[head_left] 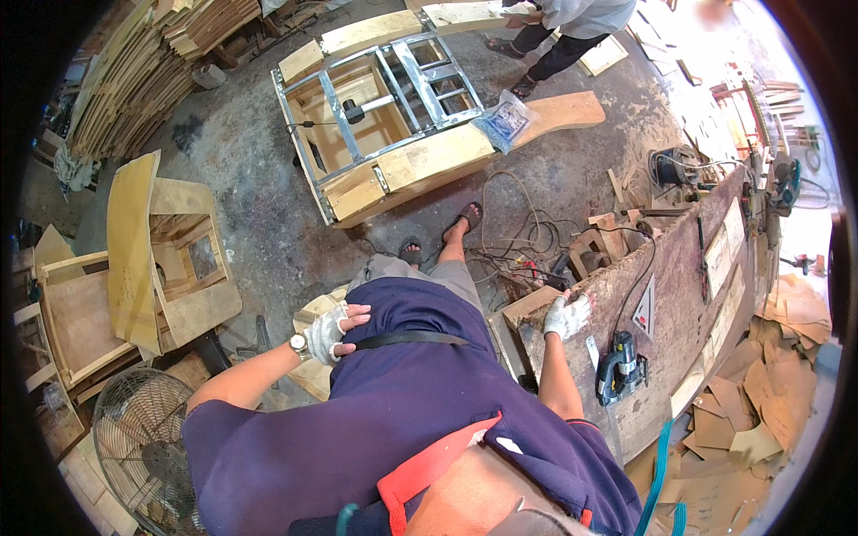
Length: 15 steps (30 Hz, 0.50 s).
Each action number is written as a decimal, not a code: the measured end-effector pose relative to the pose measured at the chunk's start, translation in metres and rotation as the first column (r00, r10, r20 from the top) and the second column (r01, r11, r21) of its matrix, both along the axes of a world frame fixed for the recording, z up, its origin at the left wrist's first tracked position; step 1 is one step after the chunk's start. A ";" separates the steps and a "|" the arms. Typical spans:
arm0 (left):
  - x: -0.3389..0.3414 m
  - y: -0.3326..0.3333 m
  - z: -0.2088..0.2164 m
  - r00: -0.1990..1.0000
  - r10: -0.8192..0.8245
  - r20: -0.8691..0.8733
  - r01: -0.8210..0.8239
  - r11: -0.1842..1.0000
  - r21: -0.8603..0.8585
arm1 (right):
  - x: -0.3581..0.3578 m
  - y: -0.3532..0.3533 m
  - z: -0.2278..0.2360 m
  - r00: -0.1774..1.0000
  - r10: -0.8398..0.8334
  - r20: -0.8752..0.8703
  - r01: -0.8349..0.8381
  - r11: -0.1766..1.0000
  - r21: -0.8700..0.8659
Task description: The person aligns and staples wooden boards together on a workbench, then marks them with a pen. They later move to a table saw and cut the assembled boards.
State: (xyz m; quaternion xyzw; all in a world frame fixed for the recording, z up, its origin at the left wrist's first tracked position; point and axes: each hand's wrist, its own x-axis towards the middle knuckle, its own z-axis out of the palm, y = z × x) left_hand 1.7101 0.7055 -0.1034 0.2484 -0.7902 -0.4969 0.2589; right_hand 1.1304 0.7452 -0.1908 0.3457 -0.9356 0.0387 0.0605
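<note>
My left hand [327,334], in a white fingerless glove with a watch at the wrist, rests against my hip with its fingers apart and nothing in them. My right hand [569,315], gloved the same way, lies on the near-left edge of a worn wooden workbench [617,304], fingers stretched out and holding nothing. Close to it on the bench are a triangular set square [644,310], a metal ruler [593,352] and a black and green corded power tool [618,371].
Ahead on the floor lies a wood-and-metal frame [435,165] with a clear bag [506,122] on it. Another person [572,40] stands beyond. A wooden box [197,313] and a fan [147,447] stand left. Cables [536,234] trail beside my feet; cardboard pieces [760,393] lie right.
</note>
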 end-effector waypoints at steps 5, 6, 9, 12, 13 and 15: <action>0.001 0.000 -0.002 1.000 -0.007 0.007 0.007 1.000 -0.005 | -0.002 0.000 -0.002 1.000 -0.009 0.000 0.009 1.000 0.010; 0.001 0.000 -0.002 1.000 0.000 -0.009 0.000 1.000 -0.001 | -0.002 0.000 -0.002 1.000 -0.015 -0.002 0.015 1.000 0.020; 0.000 -0.001 -0.001 1.000 0.003 -0.017 -0.003 1.000 -0.004 | -0.001 0.000 -0.001 1.000 -0.012 -0.011 0.012 1.000 0.020; 0.000 -0.001 0.001 1.000 0.008 -0.021 -0.008 1.000 -0.009 | -0.001 -0.001 -0.001 1.000 -0.010 -0.010 0.011 1.000 0.018; 0.000 -0.001 0.001 1.000 0.004 -0.008 -0.004 1.000 -0.009 | 0.000 -0.001 0.000 1.000 -0.026 0.003 0.026 0.999 0.031; 0.000 -0.001 0.002 1.000 0.015 -0.017 -0.015 1.000 -0.012 | 0.001 -0.001 0.001 1.000 -0.016 0.000 0.016 1.000 0.024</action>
